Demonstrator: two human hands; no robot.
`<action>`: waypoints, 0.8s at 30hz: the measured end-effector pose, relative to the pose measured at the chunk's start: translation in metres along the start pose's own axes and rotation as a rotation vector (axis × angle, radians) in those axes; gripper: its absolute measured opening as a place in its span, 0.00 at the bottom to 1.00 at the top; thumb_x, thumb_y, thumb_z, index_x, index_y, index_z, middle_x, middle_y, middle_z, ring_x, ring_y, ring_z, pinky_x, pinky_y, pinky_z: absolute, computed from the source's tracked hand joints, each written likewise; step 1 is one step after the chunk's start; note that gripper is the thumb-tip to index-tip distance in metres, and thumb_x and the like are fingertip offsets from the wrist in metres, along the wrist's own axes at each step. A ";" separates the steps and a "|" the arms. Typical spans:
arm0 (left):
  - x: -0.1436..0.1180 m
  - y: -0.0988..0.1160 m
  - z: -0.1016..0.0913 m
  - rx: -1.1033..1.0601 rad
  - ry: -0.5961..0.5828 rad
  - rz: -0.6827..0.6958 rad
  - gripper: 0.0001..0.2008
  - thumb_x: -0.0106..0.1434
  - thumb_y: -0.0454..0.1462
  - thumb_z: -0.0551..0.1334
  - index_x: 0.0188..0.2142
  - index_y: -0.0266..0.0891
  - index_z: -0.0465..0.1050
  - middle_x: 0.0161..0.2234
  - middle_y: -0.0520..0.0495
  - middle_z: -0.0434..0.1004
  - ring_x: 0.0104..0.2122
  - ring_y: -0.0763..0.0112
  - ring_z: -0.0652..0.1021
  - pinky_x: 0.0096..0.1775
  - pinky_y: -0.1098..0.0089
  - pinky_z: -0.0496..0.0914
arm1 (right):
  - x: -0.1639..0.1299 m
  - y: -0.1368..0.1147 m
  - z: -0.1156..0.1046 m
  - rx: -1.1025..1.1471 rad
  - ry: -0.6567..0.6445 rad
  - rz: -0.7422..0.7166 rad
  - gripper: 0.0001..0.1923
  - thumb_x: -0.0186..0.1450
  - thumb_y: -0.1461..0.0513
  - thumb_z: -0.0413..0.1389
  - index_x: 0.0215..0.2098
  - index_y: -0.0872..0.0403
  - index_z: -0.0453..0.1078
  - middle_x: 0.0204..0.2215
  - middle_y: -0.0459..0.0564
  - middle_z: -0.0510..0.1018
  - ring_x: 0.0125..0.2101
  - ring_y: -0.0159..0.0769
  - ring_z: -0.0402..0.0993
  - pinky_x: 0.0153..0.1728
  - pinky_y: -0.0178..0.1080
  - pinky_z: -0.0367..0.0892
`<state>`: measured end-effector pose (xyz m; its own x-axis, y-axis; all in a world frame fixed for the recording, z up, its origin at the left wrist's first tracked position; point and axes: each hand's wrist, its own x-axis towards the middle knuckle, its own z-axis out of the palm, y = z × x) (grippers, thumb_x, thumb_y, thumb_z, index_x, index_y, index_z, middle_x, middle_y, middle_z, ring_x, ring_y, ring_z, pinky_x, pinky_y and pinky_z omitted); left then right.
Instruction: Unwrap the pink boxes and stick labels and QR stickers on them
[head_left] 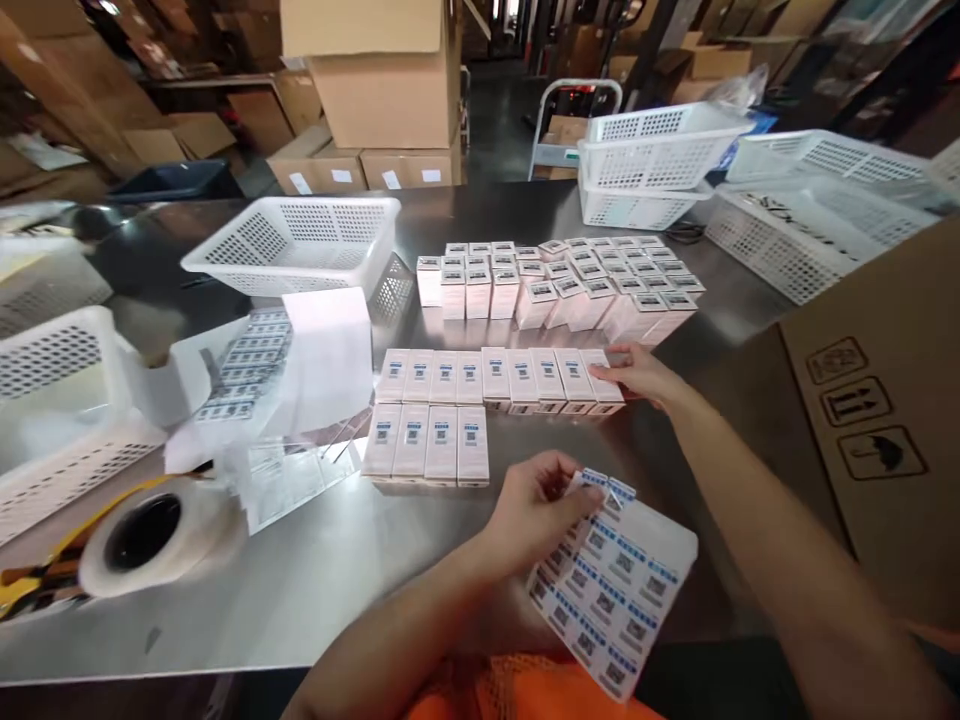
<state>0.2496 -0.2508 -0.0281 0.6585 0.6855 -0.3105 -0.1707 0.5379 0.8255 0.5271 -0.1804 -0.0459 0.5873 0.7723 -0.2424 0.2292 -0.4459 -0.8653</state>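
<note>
A sheet of blue-and-white QR-code stickers (604, 600) is pinched between the thumb and fingers of my left hand (536, 510), tilted over the table's near edge. My right hand (637, 375) reaches to the right end of a row of small white boxes (521, 375). Its fingers are apart, with a fingertip on the top face of the end box (606, 392). Most boxes in this row show a blue-printed sticker; the fingertip partly covers the end one. Directly in front of the row's left part lies a shorter row of stickered boxes (427, 440).
More white boxes (592, 275) stand grouped behind the rows. A white basket (300, 240) and further sticker sheets (251, 365) lie left, with a tape roll (146, 535) at front left. Stacked baskets (652, 160) stand back right; a large carton (885, 400) borders the right side.
</note>
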 end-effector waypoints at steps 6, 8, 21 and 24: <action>-0.078 0.022 -0.060 0.247 0.302 0.229 0.13 0.59 0.46 0.69 0.31 0.39 0.75 0.26 0.47 0.78 0.25 0.70 0.75 0.27 0.72 0.68 | -0.076 -0.003 0.029 0.090 0.139 -0.341 0.38 0.53 0.47 0.64 0.55 0.49 0.56 0.55 0.60 0.68 0.53 0.50 0.70 0.46 0.50 0.75; -0.094 0.026 -0.089 0.320 0.483 0.285 0.13 0.59 0.47 0.69 0.32 0.39 0.75 0.27 0.46 0.78 0.26 0.68 0.76 0.28 0.71 0.69 | -0.116 -0.003 0.051 0.130 -0.081 -0.410 0.32 0.56 0.44 0.61 0.53 0.47 0.60 0.50 0.57 0.74 0.47 0.47 0.76 0.44 0.50 0.76; -0.097 0.137 -0.263 1.486 1.077 0.696 0.11 0.57 0.35 0.59 0.39 0.39 0.74 0.45 0.37 0.80 0.50 0.50 0.76 0.52 0.55 0.67 | -0.179 0.017 0.088 0.030 -0.189 -0.581 0.19 0.64 0.50 0.60 0.50 0.44 0.65 0.45 0.53 0.77 0.43 0.45 0.76 0.45 0.51 0.74; -0.081 0.124 -0.261 1.478 0.936 0.616 0.17 0.50 0.34 0.59 0.41 0.38 0.74 0.47 0.34 0.78 0.53 0.46 0.74 0.54 0.52 0.66 | -0.181 0.018 0.068 0.004 -0.091 -0.557 0.19 0.62 0.50 0.61 0.48 0.45 0.66 0.45 0.53 0.77 0.42 0.45 0.77 0.44 0.51 0.74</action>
<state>-0.0160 -0.1118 -0.0231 0.1015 0.8850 0.4543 0.8391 -0.3215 0.4389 0.3722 -0.2980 -0.0478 0.3095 0.9264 0.2147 0.4825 0.0415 -0.8749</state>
